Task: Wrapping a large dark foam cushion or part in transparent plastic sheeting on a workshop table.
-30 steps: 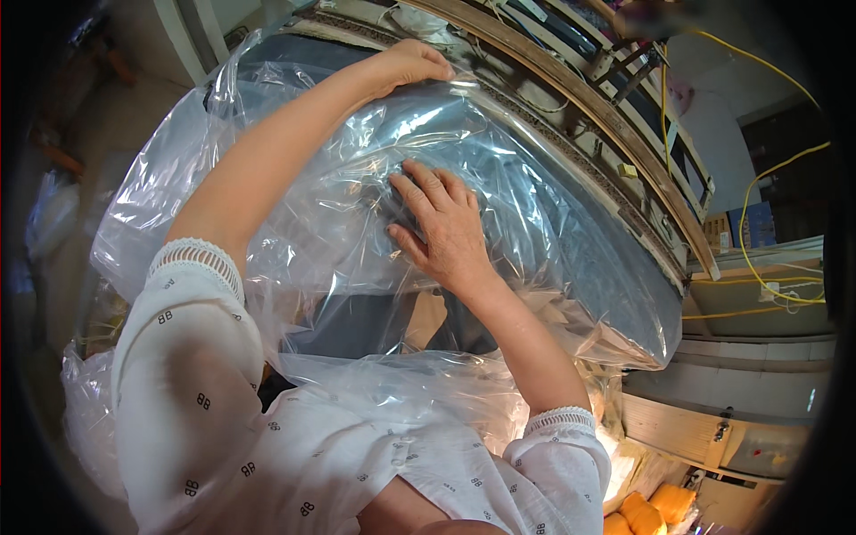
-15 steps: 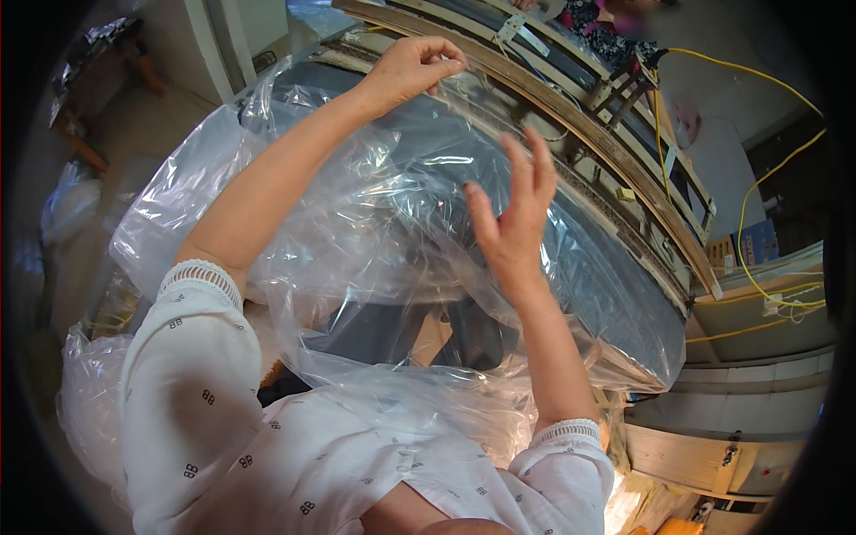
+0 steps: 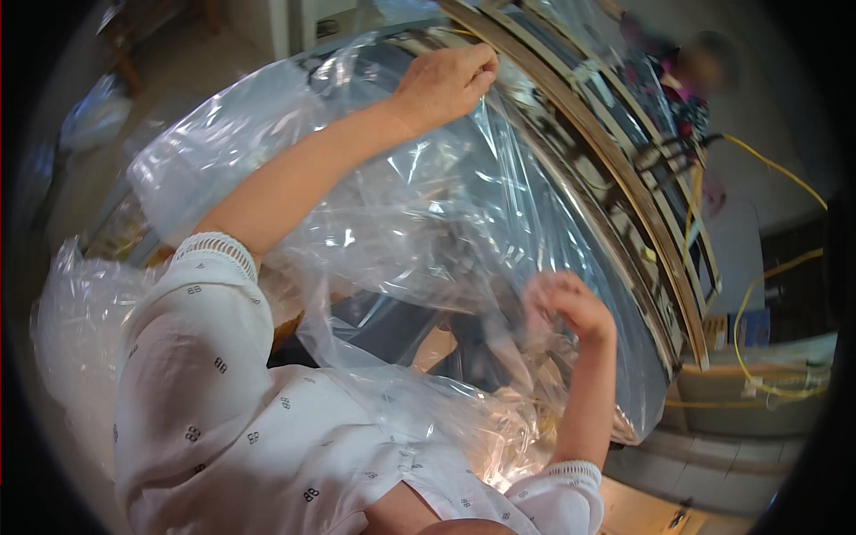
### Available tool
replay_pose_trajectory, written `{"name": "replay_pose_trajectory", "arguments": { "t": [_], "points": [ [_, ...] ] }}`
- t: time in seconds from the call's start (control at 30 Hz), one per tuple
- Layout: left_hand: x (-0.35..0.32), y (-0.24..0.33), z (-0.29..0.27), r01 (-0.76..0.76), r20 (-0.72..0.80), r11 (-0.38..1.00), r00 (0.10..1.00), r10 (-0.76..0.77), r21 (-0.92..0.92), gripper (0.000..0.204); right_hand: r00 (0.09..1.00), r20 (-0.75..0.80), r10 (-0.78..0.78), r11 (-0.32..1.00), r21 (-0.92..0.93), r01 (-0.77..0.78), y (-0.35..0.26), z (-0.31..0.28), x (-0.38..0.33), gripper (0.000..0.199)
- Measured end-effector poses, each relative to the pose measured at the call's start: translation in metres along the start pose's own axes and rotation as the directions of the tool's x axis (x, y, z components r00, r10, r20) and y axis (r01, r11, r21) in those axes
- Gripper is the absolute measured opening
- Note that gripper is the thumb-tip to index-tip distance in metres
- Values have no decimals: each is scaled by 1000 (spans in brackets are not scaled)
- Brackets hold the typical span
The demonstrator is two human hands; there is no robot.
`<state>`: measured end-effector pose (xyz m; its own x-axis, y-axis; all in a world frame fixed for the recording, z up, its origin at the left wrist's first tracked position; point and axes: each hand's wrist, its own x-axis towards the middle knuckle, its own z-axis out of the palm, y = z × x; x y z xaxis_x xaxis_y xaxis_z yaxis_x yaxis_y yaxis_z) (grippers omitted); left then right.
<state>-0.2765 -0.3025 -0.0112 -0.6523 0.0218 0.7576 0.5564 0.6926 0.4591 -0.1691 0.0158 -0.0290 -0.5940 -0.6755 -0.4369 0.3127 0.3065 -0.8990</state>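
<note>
A large clear plastic sheet (image 3: 374,205) spreads in shiny folds over a dark, smooth board-like surface (image 3: 571,259) and drapes down towards my lap. At its far edge, beside the wooden rail, my left hand (image 3: 450,85) is closed in a pinch. Plastic stretches in taut creases just beyond and below its fingers, and it appears to grip the film's edge. My right hand (image 3: 575,303) is over the nearer right part of the sheet, motion-blurred, with its fingers curled in. What lies between its fingertips, if anything, cannot be made out.
Long wooden rails (image 3: 588,152) with a metal frame run along the far side. A yellow cable (image 3: 744,303) hangs at the right. Another person (image 3: 664,80) is beyond the frame. More crumpled plastic (image 3: 89,330) is bunched at my left. A wooden panel (image 3: 655,513) is at lower right.
My right hand has come down and towards me, its spread fingers now curled. My left hand remains pinched at the far edge. The view has turned, and the film below my left hand looks tauter.
</note>
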Motion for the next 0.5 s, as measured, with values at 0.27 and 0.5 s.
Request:
{"name": "replay_pose_trajectory", "arguments": {
  "t": [0.27,0.5],
  "points": [
    [-31,-159,-37,113,-93,711,993,-68,694,8,936,-351,-25,924,350,156,54,-63,-73,24],
    [-11,-200,-32,210,-134,634,977,-166,744,10,922,-378,83,942,332,51,47,-55,-55,24]
  ]
}}
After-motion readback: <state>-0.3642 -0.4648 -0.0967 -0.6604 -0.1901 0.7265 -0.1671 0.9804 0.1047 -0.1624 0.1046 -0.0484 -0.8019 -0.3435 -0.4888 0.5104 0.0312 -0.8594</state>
